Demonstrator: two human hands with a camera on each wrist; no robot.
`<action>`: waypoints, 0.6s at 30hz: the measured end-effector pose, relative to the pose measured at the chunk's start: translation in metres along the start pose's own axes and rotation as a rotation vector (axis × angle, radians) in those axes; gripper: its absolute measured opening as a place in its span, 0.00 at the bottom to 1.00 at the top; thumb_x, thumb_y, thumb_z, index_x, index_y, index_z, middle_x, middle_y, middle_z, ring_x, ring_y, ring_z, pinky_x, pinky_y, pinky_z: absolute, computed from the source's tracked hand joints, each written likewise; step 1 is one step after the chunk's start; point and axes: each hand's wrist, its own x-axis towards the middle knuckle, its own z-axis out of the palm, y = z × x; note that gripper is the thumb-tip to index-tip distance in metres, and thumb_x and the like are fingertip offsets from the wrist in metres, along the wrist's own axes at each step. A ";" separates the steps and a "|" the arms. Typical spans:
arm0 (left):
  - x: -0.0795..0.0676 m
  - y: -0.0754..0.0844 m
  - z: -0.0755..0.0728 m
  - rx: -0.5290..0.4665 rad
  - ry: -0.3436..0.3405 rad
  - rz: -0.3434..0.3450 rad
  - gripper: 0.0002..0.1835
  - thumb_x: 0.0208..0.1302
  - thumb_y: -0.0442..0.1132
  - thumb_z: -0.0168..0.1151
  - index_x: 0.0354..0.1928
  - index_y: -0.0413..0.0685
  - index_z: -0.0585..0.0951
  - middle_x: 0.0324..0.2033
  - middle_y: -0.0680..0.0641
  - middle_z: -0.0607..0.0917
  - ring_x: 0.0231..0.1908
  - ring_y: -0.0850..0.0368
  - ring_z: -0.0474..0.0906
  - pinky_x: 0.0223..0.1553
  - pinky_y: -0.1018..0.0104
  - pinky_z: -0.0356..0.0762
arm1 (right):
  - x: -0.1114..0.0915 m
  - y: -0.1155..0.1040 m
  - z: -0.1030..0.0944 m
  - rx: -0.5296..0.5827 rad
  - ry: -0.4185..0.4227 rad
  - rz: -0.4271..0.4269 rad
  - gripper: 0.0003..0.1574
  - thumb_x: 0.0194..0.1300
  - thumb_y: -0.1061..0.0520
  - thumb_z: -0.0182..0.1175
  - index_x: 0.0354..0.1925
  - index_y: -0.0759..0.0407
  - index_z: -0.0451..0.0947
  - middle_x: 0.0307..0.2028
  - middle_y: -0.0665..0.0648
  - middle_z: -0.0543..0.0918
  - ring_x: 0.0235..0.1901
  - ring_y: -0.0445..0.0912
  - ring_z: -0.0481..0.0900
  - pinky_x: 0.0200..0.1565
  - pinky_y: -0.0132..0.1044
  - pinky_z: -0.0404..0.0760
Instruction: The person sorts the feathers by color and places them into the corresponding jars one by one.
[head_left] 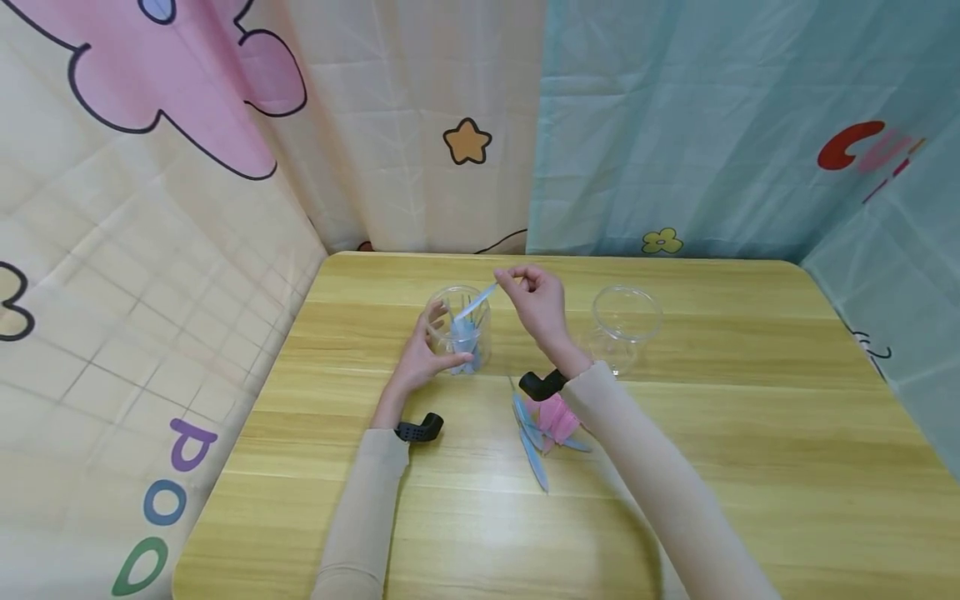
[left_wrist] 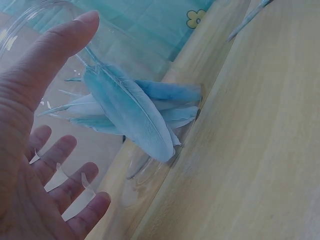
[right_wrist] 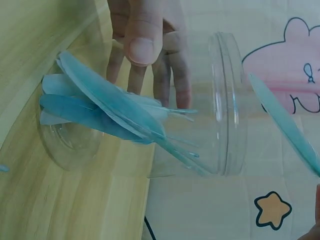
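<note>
My left hand (head_left: 422, 360) holds a clear jar (right_wrist: 227, 105) round its side, with the thumb in front and the fingers behind. Several blue feathers (right_wrist: 110, 107) lean inside the jar, their quills toward the mouth; the left wrist view also shows these pale blue feathers (left_wrist: 132, 112) through the clear wall. Above the jar's right rim, my right hand (head_left: 540, 307) pinches one end of a light blue feather (head_left: 476, 303). That feather slants down to the left over the jar's mouth. Only a bit of the right hand shows in the right wrist view.
Pink feathers (head_left: 555, 419) and several loose blue feathers (head_left: 533, 462) lie on the wooden table (head_left: 465, 533), partly below the right forearm. A second clear jar (head_left: 628, 313) stands to the right, behind the right wrist. Patterned curtains (head_left: 405, 125) hang round the table's back and sides.
</note>
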 end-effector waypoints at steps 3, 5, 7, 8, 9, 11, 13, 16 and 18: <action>-0.004 0.011 0.000 -0.014 -0.007 -0.006 0.56 0.49 0.41 0.76 0.74 0.60 0.48 0.69 0.47 0.58 0.67 0.44 0.55 0.63 0.42 0.51 | 0.000 0.003 0.005 -0.036 -0.006 -0.015 0.18 0.60 0.47 0.66 0.31 0.62 0.81 0.11 0.50 0.63 0.11 0.41 0.57 0.16 0.31 0.56; -0.007 0.020 0.000 -0.027 -0.010 -0.001 0.55 0.50 0.38 0.75 0.74 0.55 0.48 0.69 0.44 0.58 0.67 0.41 0.55 0.63 0.41 0.51 | -0.001 0.004 0.009 -0.069 -0.015 -0.022 0.17 0.61 0.47 0.66 0.31 0.61 0.81 0.12 0.51 0.63 0.11 0.41 0.57 0.16 0.31 0.56; -0.008 0.024 -0.001 -0.039 -0.010 0.008 0.55 0.50 0.35 0.74 0.74 0.51 0.48 0.69 0.41 0.57 0.66 0.38 0.54 0.63 0.39 0.50 | -0.001 0.005 0.011 -0.106 -0.028 -0.026 0.17 0.61 0.47 0.65 0.32 0.60 0.82 0.12 0.51 0.63 0.10 0.41 0.57 0.15 0.32 0.55; -0.008 0.024 -0.001 -0.040 -0.010 0.009 0.55 0.50 0.35 0.74 0.74 0.51 0.48 0.69 0.41 0.57 0.66 0.38 0.54 0.63 0.39 0.50 | -0.001 0.006 0.012 -0.121 -0.037 -0.024 0.17 0.61 0.46 0.65 0.32 0.60 0.82 0.12 0.51 0.63 0.11 0.42 0.57 0.15 0.32 0.56; -0.007 0.020 0.000 -0.036 -0.009 0.003 0.55 0.50 0.36 0.74 0.74 0.52 0.48 0.70 0.42 0.57 0.67 0.39 0.54 0.63 0.40 0.50 | -0.001 0.007 0.013 -0.135 -0.046 -0.024 0.17 0.61 0.46 0.65 0.32 0.60 0.82 0.12 0.51 0.64 0.11 0.42 0.58 0.15 0.32 0.56; -0.004 0.012 0.000 -0.028 -0.006 -0.008 0.55 0.50 0.39 0.75 0.74 0.57 0.48 0.70 0.46 0.57 0.67 0.42 0.54 0.64 0.42 0.50 | -0.001 0.008 0.013 -0.169 -0.067 -0.015 0.18 0.61 0.45 0.65 0.33 0.59 0.82 0.12 0.51 0.63 0.11 0.42 0.58 0.16 0.32 0.56; 0.000 0.002 0.001 -0.021 -0.002 -0.015 0.56 0.49 0.42 0.76 0.74 0.62 0.48 0.70 0.50 0.58 0.67 0.46 0.55 0.64 0.45 0.50 | -0.002 0.009 0.013 -0.194 -0.090 -0.004 0.18 0.60 0.44 0.65 0.33 0.59 0.82 0.12 0.51 0.64 0.11 0.43 0.58 0.16 0.33 0.56; 0.000 -0.003 0.001 -0.020 0.002 -0.008 0.57 0.47 0.46 0.77 0.73 0.64 0.49 0.69 0.52 0.58 0.67 0.48 0.56 0.64 0.45 0.51 | -0.002 0.010 0.011 -0.211 -0.118 0.014 0.19 0.60 0.44 0.66 0.33 0.59 0.83 0.12 0.51 0.63 0.12 0.43 0.58 0.17 0.33 0.57; 0.001 -0.004 0.001 -0.023 0.007 0.002 0.57 0.46 0.48 0.77 0.73 0.65 0.49 0.69 0.53 0.58 0.67 0.48 0.56 0.64 0.45 0.51 | -0.003 0.011 0.008 -0.202 -0.129 0.022 0.19 0.60 0.44 0.66 0.33 0.59 0.83 0.12 0.51 0.63 0.12 0.43 0.58 0.17 0.34 0.58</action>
